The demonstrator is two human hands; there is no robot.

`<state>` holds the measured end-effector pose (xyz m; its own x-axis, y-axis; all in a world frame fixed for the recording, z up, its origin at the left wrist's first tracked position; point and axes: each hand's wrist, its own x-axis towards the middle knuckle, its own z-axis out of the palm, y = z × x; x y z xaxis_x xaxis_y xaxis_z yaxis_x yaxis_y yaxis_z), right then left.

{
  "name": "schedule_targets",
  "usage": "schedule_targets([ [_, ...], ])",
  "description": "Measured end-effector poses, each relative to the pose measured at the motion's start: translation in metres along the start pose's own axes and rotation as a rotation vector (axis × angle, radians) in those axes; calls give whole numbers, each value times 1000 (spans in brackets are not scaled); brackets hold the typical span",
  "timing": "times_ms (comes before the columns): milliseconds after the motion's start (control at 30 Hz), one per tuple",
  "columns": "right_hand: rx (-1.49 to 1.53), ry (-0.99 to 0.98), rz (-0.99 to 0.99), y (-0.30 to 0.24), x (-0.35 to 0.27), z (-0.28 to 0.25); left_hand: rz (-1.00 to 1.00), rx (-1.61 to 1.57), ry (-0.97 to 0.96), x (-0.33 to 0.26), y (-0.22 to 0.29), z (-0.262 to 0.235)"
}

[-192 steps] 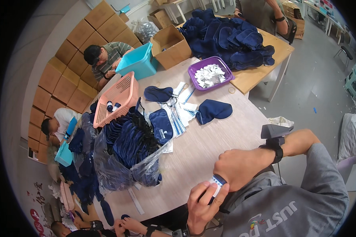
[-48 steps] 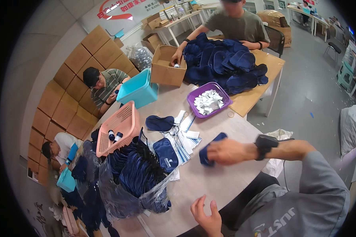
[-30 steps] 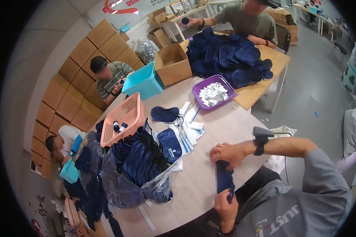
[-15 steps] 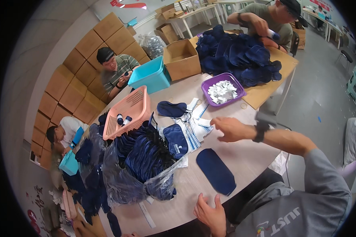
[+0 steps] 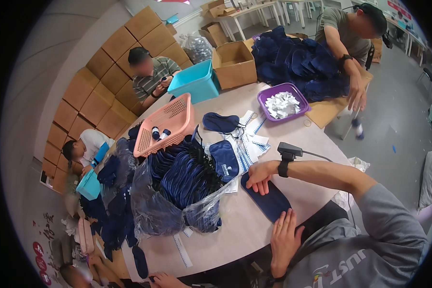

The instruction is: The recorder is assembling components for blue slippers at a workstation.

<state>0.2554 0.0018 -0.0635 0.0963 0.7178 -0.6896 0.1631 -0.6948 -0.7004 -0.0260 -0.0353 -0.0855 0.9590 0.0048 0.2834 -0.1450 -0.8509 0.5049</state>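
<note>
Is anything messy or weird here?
A small blue scrap lies on the grey floor, as if dropped. White-and-blue strips lie scattered crookedly on the table too. The navy pad being handled shows no clear damage.

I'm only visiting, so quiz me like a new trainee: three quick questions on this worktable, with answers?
1. Which hand of the camera wearer is at the end of the flat navy fabric piece nearer the blue-marked paper strips?
2. True or false: two navy rolls with white bands lie in the coral basket.
3. As pictured, the open cardboard box is where relative to the turquoise tub?
A) To its left
B) To its right
C) Inside it

Key:
1. The right hand.
2. True.
3. B.
</note>
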Motion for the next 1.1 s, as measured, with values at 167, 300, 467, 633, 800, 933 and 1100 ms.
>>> schedule_targets([
  [167, -172, 182, -286, 10, -20, 5, -76, -70, 170, 13, -11, 3],
  [300, -196, 367, -454, 18, -75, 8, -49, -58, 200, 16, -14, 6],
  [467, -237, 412, -406, 45, -157, -11, -80, 58, 208, 21, -5, 0],
  [633, -52, 761, -326, 101, -215, -73, -95, 82, 222, 24, -11, 14],
  [800, -123, 1092, -254, 139, -226, -134, -108, 31, 412, 23, -12, 24],
  [933, -105, 1478, -197, 122, -199, -190, -181, 108, 436, 27, 0, 30],
  [1100, 85, 1789, -393, 129, -144, -277, -220, 172, 461, 29, 11, 26],
])
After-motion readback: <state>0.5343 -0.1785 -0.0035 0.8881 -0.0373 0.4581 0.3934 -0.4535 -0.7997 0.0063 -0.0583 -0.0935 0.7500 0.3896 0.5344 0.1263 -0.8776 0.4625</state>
